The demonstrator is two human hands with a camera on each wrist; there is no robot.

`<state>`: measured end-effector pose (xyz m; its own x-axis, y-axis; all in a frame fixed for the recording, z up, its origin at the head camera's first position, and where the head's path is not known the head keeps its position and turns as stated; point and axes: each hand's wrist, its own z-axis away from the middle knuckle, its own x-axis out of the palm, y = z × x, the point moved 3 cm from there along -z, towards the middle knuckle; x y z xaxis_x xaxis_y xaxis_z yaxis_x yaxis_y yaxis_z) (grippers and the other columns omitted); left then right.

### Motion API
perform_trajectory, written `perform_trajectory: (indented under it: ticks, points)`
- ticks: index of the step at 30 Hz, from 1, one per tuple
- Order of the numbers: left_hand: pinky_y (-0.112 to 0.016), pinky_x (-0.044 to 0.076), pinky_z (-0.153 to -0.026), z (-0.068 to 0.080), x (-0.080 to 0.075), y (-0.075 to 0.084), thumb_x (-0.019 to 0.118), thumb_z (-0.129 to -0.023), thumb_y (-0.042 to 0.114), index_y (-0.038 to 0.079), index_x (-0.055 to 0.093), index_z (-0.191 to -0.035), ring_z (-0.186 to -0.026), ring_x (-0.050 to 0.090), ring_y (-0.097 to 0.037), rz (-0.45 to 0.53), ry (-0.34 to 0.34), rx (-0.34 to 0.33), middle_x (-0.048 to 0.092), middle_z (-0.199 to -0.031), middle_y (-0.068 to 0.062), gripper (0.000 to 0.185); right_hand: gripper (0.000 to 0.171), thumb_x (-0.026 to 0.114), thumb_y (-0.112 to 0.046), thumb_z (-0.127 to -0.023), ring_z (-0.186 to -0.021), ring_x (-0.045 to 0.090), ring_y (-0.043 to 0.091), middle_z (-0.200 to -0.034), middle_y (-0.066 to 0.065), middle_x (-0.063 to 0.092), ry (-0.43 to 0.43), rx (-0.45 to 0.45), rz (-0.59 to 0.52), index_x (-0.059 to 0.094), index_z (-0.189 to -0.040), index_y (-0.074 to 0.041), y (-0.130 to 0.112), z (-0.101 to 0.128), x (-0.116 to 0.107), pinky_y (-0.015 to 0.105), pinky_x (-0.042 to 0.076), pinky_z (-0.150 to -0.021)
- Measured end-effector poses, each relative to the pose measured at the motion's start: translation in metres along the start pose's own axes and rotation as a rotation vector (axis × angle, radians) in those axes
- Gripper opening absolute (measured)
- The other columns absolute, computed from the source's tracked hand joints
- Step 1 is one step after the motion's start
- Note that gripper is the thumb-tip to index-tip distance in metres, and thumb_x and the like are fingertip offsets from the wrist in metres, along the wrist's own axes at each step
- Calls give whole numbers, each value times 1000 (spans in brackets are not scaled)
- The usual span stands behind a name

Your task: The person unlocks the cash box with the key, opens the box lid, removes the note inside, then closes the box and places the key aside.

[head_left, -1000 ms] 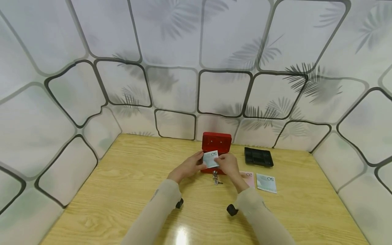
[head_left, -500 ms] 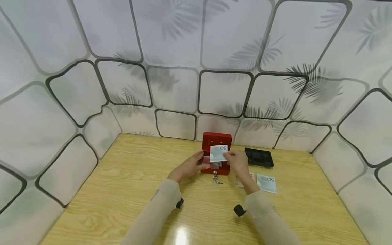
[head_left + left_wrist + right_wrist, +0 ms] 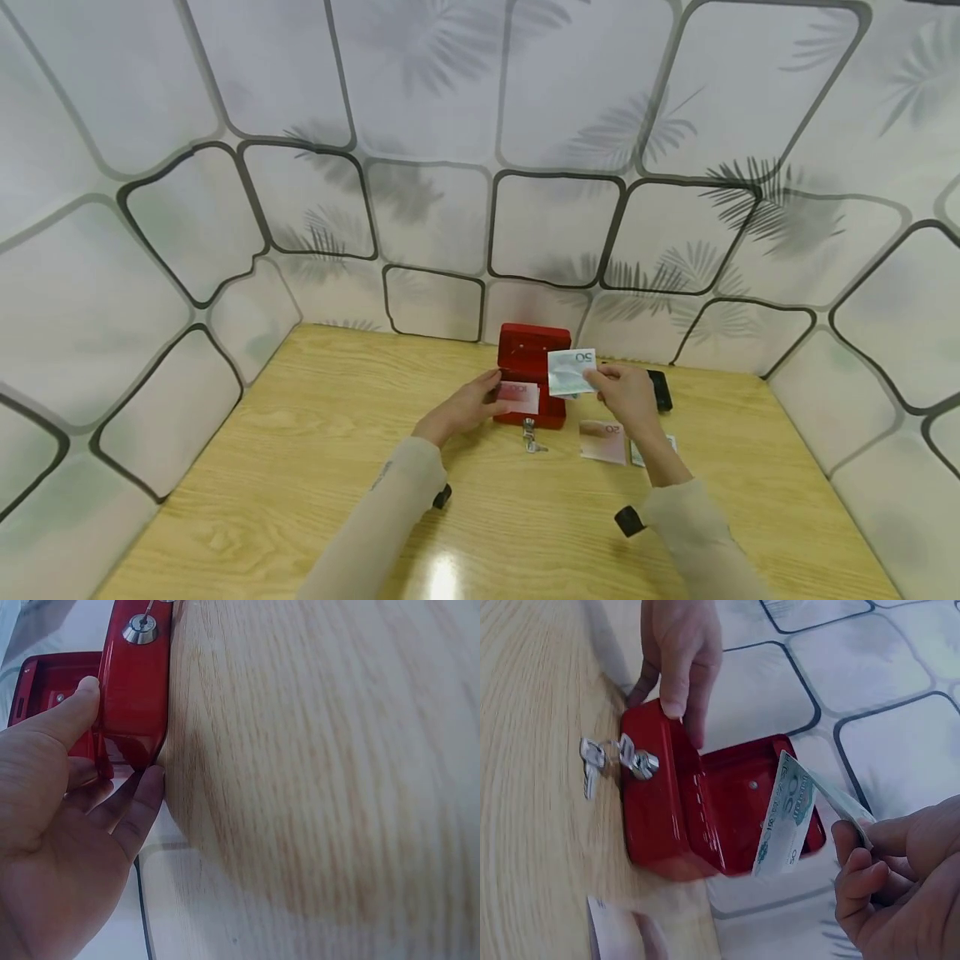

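A red cash box with its lid raised stands near the table's back edge. My left hand grips the box's left end, thumb over the rim in the left wrist view and fingertips low against the side. Pink 100 banknotes lie in the box. To the right of it, in the air, my right hand pinches green 50 banknotes at their right edge; the right wrist view shows two notes spread apart. Keys hang from the lock at the box's front.
A pink 20 banknote lies on the wooden table to the right of the box. Beside it another green banknote is mostly hidden under my right forearm. Behind my right hand a black coin tray shows in part. A patterned wall stands behind.
My right hand has lifted the green 50 banknotes out from over the box and moved right with them, uncovering the pink notes inside. My left hand keeps its place on the box.
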<state>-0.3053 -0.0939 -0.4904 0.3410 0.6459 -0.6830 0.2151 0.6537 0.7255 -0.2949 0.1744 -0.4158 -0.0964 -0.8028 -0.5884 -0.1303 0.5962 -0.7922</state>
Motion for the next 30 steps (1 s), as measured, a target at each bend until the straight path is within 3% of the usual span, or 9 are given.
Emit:
perform_trajectory:
  ticks: [7, 12, 21, 30]
  points:
    - [-44, 20, -125, 1, 0, 0, 61, -106, 31, 0, 27, -162, -156, 19, -30, -10, 5, 15, 21, -170, -13, 73, 28, 73, -18, -98, -54, 53, 9, -61, -2, 62, -11, 13, -51, 76, -103, 10, 16, 6, -31, 22, 41, -48]
    - [-44, 20, -125, 1, 1, -1, 61, -106, 31, -1, 28, -161, -156, 20, -30, -12, 10, 17, 22, -170, -13, 72, 33, 71, -19, -99, -53, 51, 9, -61, -4, 60, -31, 22, -48, 73, -109, 13, 29, 15, -55, 23, 42, -48]
    - [-45, 21, -125, 3, 1, 3, 62, -106, 31, -1, 27, -161, -156, 21, -31, -11, 5, 10, 22, -170, -14, 73, 42, 68, -29, -102, -58, 51, 11, -67, -2, 60, -36, 78, 124, 71, -112, 11, 52, 32, -111, 28, 38, -45]
    - [-44, 21, -125, 1, -2, -1, 61, -106, 33, 2, 28, -162, -156, 20, -29, -8, 7, 8, 22, -171, -10, 72, 43, 66, -27, -103, -60, 54, 11, -69, 0, 63, -53, 130, 176, 69, -109, 16, 94, 39, -147, 28, 43, -48]
